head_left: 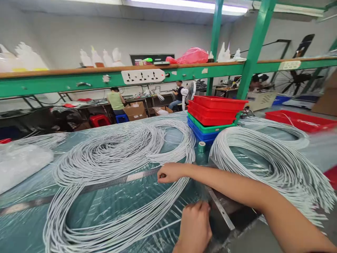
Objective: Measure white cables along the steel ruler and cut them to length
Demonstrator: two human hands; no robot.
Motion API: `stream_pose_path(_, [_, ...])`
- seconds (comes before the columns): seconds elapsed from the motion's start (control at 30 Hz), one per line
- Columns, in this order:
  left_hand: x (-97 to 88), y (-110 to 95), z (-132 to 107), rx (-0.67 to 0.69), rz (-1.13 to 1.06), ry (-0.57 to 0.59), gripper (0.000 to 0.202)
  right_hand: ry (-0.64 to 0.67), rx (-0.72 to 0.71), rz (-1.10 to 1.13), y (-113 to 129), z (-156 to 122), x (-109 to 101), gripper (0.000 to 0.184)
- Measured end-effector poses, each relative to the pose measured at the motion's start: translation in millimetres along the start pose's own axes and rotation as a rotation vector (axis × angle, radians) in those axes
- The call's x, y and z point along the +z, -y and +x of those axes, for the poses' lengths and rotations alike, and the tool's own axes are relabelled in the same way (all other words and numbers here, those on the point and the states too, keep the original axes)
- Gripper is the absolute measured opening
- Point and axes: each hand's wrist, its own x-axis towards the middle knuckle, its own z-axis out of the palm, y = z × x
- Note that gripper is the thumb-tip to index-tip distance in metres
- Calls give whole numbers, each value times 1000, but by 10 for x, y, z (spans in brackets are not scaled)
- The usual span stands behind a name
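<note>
- 2 large coils of grey-white wire on the plastic-covered bench (31, 225): left coil (118, 154) and right coil (265, 158). A third, smaller coil (279, 131) lies behind the right one.
- 1 steel ruler (131, 177) lies flat across the left coil's strands.
- Right hand (170, 173) reaches across from the right; fingertips pinched narrow at the ruler's end, on strands of the left coil. Which of the two it grips: cannot tell.
- Left hand (195, 225) closed in a fist just beside a metal cutter plate (219, 209); contents of the fist hidden.
- 1 stack of 5 trays (214, 116): 2 red on top, 1 green, 2 blue.
- 1 tape roll (202, 146) stands in front of the stack.
- 1 more red tray (302, 121) far right.
</note>
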Motion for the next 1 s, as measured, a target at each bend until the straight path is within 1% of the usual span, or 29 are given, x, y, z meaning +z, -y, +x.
stream_pose_path(0.13, [-51, -8, 10, 1, -38, -5, 18, -6, 13, -20, -21, 1, -42, 20])
stream_pose_path(0.3, [-89, -26, 34, 14, -35, 0, 19, 6, 7, -6, -3, -20, -81, 22])
stream_pose_path(0.53, [-99, -33, 43, 29, -23, 4, 18, -20, 5, -9, -18, -45, -66, 19])
stream_pose_path(0.7, [-108, -25, 40, 52, -45, -9, 19, -5, 9, -3, 0, -74, -96, 20])
stream_pose_path(0.87, [-62, -37, 63, 64, -68, -35, 21, -29, 11, 8, -6, -81, -99, 17])
stream_pose_path(0.93, [-59, -21, 54, 70, -105, -34, 21, -26, -5, 35, -39, -85, -84, 19])
stream_pose_path(1.0, [-107, 53, 16, 111, -221, -14, 22, -28, -26, 81, -82, -96, -69, 22])
